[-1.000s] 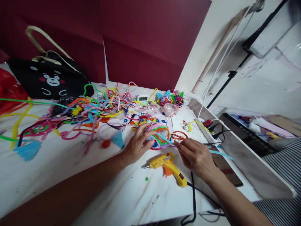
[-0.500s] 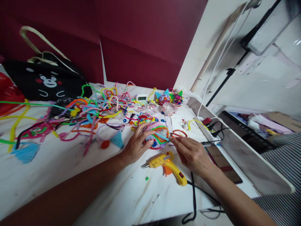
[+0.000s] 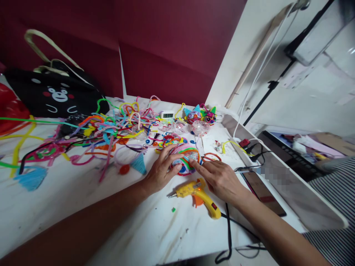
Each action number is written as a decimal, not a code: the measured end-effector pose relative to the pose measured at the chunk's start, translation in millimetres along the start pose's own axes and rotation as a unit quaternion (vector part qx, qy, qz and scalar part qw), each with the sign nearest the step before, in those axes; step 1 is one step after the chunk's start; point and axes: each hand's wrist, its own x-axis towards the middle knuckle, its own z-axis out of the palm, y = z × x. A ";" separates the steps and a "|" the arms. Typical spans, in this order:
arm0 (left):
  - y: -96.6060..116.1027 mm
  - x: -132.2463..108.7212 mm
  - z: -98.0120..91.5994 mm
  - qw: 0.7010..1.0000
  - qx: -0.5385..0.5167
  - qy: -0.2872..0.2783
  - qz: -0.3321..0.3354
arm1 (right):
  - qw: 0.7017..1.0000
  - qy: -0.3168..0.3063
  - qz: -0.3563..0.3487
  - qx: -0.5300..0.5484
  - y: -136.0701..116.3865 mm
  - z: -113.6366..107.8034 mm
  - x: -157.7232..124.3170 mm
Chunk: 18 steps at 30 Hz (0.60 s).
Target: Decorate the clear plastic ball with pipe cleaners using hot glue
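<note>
A round ball (image 3: 186,152) wrapped in bands of pink, green, orange and blue pipe cleaner sits on the table. Fingers of my left hand (image 3: 163,168) curl round its left side, with the thumb at its front. My right hand (image 3: 222,179) reaches in from the right, its index finger stretched out and the tip touching the ball's clear, unwrapped patch. Its other fingers are partly hidden beneath. Just in front of the ball lies a yellow hot glue gun (image 3: 191,188), nozzle pointing left. Red-handled scissors (image 3: 212,156) lie behind my right hand.
A heap of pipe cleaners (image 3: 111,127) spreads across the back left, near a black bag (image 3: 58,96). Decorated balls with ears (image 3: 194,113) and clear shells (image 3: 201,127) stand behind. At right are a phone (image 3: 263,194), plugged cords (image 3: 251,149) and a raised table edge (image 3: 288,181).
My right hand has shifted slightly left, and its index finger has come onto the ball. The light blue strip stretched from the ball to that hand no longer shows. My left hand stays put.
</note>
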 end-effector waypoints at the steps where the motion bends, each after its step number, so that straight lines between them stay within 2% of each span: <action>1: 0.0 -0.2 0.0 1.000 -0.001 0.000 0.000 | 1.000 -0.004 0.001 0.000 -0.1 0.5 0.0; 18: 1.9 0.0 -0.8 1.000 -0.003 -0.003 0.001 | 1.000 -0.016 0.010 0.006 0.6 2.3 1.4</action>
